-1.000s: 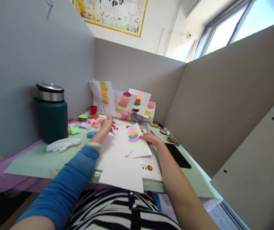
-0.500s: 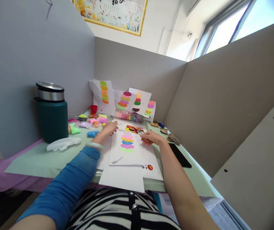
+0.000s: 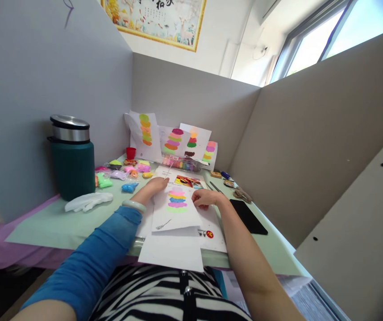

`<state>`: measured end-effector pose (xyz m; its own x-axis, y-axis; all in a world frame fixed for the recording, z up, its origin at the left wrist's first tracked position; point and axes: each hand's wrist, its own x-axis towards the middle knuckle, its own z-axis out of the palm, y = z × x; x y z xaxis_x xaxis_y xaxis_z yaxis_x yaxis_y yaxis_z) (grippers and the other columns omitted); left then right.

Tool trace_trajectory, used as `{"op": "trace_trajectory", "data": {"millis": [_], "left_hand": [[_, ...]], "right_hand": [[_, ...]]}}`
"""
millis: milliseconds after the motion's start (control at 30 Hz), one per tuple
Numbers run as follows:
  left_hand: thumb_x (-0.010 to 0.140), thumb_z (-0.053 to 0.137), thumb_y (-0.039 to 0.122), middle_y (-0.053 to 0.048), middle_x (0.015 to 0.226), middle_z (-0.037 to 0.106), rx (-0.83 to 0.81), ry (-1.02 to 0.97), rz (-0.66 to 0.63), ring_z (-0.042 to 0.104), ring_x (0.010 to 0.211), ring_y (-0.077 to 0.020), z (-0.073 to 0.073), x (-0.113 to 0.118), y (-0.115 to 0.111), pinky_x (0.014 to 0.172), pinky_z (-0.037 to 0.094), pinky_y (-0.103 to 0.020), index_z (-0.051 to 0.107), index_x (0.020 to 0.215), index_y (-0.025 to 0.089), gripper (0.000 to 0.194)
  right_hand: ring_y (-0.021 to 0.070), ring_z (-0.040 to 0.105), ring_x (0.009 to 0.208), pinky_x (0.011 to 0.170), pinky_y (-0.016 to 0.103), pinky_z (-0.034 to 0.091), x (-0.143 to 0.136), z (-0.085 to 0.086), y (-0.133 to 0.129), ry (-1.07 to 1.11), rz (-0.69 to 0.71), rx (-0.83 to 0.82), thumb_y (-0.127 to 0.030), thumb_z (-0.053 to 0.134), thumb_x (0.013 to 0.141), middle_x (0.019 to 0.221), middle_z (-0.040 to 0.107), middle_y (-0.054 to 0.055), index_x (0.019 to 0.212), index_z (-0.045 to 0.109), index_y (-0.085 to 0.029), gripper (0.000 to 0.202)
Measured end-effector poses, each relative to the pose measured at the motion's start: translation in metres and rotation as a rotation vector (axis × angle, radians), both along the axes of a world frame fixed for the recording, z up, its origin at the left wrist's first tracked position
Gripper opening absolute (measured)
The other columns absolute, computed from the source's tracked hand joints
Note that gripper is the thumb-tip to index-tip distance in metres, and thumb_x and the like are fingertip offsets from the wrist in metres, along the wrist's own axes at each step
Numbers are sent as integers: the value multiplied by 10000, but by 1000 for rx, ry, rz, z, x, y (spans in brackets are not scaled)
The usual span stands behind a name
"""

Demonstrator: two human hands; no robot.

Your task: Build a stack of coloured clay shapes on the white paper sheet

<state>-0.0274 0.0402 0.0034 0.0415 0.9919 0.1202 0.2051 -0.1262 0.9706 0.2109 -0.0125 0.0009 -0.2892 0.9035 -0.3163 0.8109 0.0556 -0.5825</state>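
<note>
A white sheet of paper (image 3: 178, 220) bears a stack of painted bands in pink, yellow, blue, purple and green, with a small dark sprig drawn at its lower left. My right hand (image 3: 206, 198) is closed at the sheet's upper right edge, fingers curled round it; the fingertips are partly hidden. At the upper left edge, my left hand (image 3: 158, 185) is closed with a thin pale stick (image 3: 170, 168) poking up from its fingers. Beneath lie a blank white sheet (image 3: 171, 254) and a larger printed white pad (image 3: 214, 223) with a red logo.
Painted sheets (image 3: 144, 133) lean against the back partition behind a clear pack of colours (image 3: 181, 163). Several clay packets (image 3: 130, 187), a red cup (image 3: 131, 153), a white glove (image 3: 89, 202) and a green flask (image 3: 72, 165) stand left. A black phone-like slab (image 3: 248, 216) lies right.
My left hand has moved slightly right and nearer, tilting the thin stick. My right hand has shifted left and down with its fingers more curled. The painted sheet's lower edge has bent a little.
</note>
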Motion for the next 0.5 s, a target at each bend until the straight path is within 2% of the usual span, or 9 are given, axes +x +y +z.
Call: {"op": "trace_trajectory", "data": {"millis": [133, 333, 400, 500], "left_hand": [[677, 663, 271, -137, 669, 657, 35, 280, 1, 542, 1090, -355, 0, 1, 1, 946, 361, -378, 403, 419, 207, 372], [706, 629, 315, -140, 660, 661, 59, 306, -13, 547, 1081, -357, 0, 2, 1, 897, 400, -356, 428, 434, 214, 353], [767, 555, 369, -156, 763, 685, 60, 457, -14, 564, 1056, -348, 2, 1, -1, 893, 404, -359, 480, 494, 200, 329], [859, 398, 424, -190, 998, 673, 86, 690, -59, 589, 1021, -311, 5, 0, -5, 870, 418, -337, 590, 694, 143, 378]], "right_hand": [[99, 535, 458, 448, 202, 434, -1, -2, 2, -38, 18, 10, -205, 648, 614, 602, 610, -4, 779, 623, -179, 169], [100, 538, 479, 478, 201, 439, -3, -2, 3, -46, 42, 0, -193, 622, 627, 564, 591, -12, 727, 603, -171, 104], [95, 538, 485, 480, 191, 433, -3, -2, 3, -52, 39, -5, -181, 617, 625, 560, 582, -17, 701, 583, -167, 84], [92, 539, 497, 487, 184, 431, -3, -1, 4, -72, 39, -14, -186, 615, 629, 561, 574, -24, 706, 573, -168, 89]]}}
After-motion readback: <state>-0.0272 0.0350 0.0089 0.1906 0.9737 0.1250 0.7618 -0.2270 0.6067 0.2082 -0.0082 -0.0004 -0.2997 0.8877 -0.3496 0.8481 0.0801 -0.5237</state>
